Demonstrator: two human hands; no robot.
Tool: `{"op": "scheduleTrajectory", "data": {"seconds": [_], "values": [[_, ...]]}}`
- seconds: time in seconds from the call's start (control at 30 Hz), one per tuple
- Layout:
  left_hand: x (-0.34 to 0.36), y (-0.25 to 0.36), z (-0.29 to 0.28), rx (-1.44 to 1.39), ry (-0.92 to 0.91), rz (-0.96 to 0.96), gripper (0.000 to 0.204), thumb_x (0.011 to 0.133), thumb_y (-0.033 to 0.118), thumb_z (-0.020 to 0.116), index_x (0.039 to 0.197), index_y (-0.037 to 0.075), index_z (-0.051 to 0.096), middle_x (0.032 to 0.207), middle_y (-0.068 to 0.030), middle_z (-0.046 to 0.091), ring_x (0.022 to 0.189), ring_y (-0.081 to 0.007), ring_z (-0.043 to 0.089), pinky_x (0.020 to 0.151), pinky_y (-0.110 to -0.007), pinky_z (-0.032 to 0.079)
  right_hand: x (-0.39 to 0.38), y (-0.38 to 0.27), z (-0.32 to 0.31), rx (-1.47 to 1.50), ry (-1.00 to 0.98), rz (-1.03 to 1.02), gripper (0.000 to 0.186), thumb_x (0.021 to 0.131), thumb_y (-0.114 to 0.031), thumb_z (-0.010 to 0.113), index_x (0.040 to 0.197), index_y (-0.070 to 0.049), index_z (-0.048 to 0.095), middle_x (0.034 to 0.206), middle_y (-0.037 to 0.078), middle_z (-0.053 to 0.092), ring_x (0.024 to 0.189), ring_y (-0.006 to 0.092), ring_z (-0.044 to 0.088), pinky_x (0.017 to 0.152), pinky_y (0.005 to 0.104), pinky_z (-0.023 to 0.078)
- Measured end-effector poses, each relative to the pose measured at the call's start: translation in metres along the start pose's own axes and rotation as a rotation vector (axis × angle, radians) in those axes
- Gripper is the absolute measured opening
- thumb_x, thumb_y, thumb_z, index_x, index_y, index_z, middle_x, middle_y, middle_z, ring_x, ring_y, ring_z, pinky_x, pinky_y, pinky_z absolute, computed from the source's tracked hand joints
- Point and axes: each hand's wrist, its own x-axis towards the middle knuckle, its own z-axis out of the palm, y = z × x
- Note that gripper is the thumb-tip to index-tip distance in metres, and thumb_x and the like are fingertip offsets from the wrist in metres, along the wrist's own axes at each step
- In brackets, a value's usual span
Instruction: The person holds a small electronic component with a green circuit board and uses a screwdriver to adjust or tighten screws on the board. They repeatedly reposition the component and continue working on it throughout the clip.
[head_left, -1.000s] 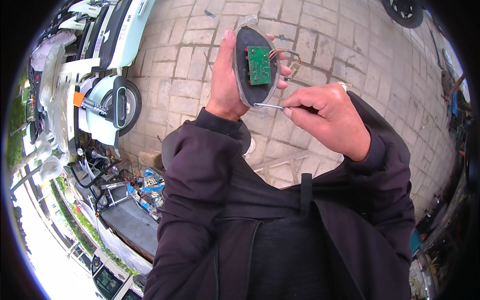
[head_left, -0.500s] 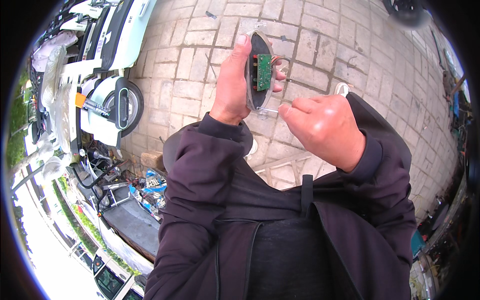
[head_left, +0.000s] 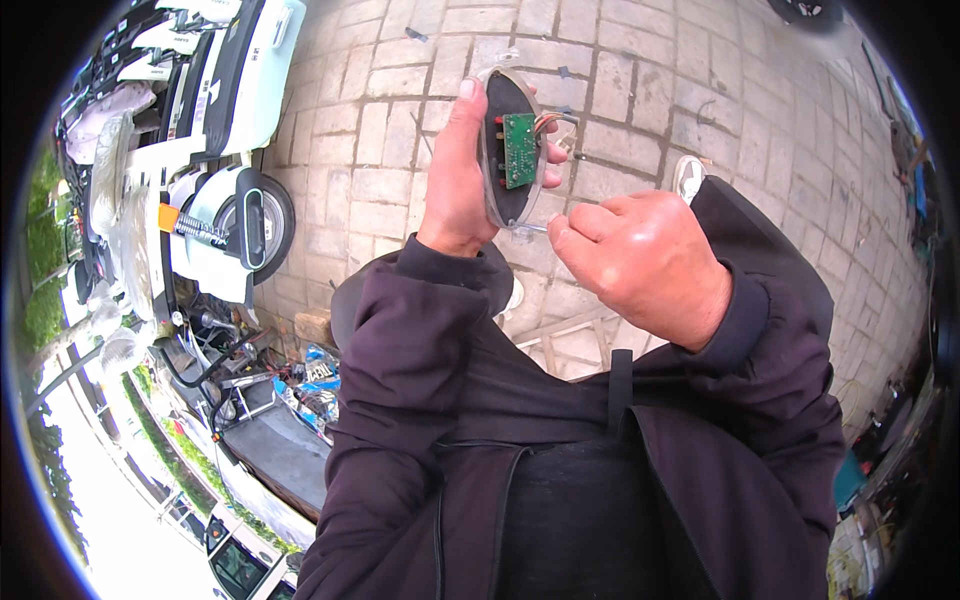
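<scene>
My left hand (head_left: 455, 185) is closed around an oval housing (head_left: 508, 95) with a black inside and a clear rim. Its thumb lies along the left edge and the fingertips come out on the right. On the housing sits a green circuit board (head_left: 520, 152), with a bundle of thin wires (head_left: 550, 120) leaving its right side. My right hand (head_left: 645, 262) is a fist on a tool with a thin metal shaft (head_left: 532, 228), seemingly a screwdriver. The shaft points left, its tip at the housing's lower end. The tool's handle is hidden in the fist.
Brick paving (head_left: 390, 150) spreads below my hands. On the left stands a pale scooter (head_left: 262, 90) with a black wheel (head_left: 278, 225) and an orange-topped spring (head_left: 185, 222). Lower left are a grey cart bed (head_left: 275, 450) and a parked car (head_left: 240, 565). My shoe (head_left: 687, 180) shows at right.
The housing and both hands have shifted slightly left and down in the picture, while the surroundings have moved a little too. The shaft tip stays at the housing's lower end.
</scene>
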Motion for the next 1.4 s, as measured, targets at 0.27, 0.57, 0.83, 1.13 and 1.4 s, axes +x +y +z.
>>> {"op": "scheduleTrajectory", "data": {"seconds": [0.27,0.57,0.83,1.13,1.4], "values": [[-0.001,-0.001,0.000,0.077,-0.003,0.107,0.078,0.107,0.066,0.037,0.141,-0.003,0.052,0.115,-0.0221,0.069,0.094,-0.0321,0.072,0.076,-0.044,0.064,-0.004,-0.001,0.013,0.317,-0.018,0.326,0.004,0.085,-0.006,0.071,0.085,-0.004,0.068,0.070,0.015,0.062,0.066,0.0345,0.066,0.056,0.0431,0.049],[-0.003,-0.003,-0.002,0.166,0.061,0.169,0.077,0.106,0.067,0.040,0.139,-0.001,0.054,0.116,-0.0199,0.069,0.095,-0.0316,0.072,0.075,-0.043,0.063,-0.003,0.005,0.021,0.794,-0.024,0.588,0.010,0.091,-0.007,0.070,0.092,0.003,0.073,0.066,0.015,0.062,0.057,0.0245,0.059,0.056,0.0364,0.045],[-0.003,-0.004,-0.008,0.150,0.066,0.191,0.077,0.105,0.067,0.041,0.140,-0.001,0.053,0.116,-0.0194,0.069,0.096,-0.0316,0.072,0.076,-0.044,0.063,0.001,0.010,0.026,1.192,-0.186,0.915,0.016,0.090,-0.008,0.067,0.081,0.004,0.071,0.062,0.013,0.061,0.056,0.0178,0.059,0.056,0.0370,0.046],[-0.002,-0.004,0.001,0.078,0.123,0.159,0.067,0.106,0.061,0.047,0.127,-0.002,0.058,0.109,-0.0172,0.070,0.090,-0.0271,0.073,0.070,-0.039,0.063,0.002,0.001,0.019,0.274,-0.001,0.307,0.010,0.083,-0.007,0.068,0.076,0.000,0.069,0.070,0.017,0.068,0.062,0.0335,0.066,0.056,0.0447,0.049],[0.000,-0.016,-0.006,-0.021,0.084,0.238,0.047,0.109,0.047,0.054,0.116,0.001,0.062,0.103,-0.0139,0.070,0.082,-0.0229,0.071,0.065,-0.037,0.061,-0.008,0.011,0.030,0.880,-0.026,0.585,0.019,0.094,-0.011,0.067,0.083,0.004,0.070,0.062,0.013,0.063,0.054,0.0231,0.060,0.054,0.0366,0.046]]}}
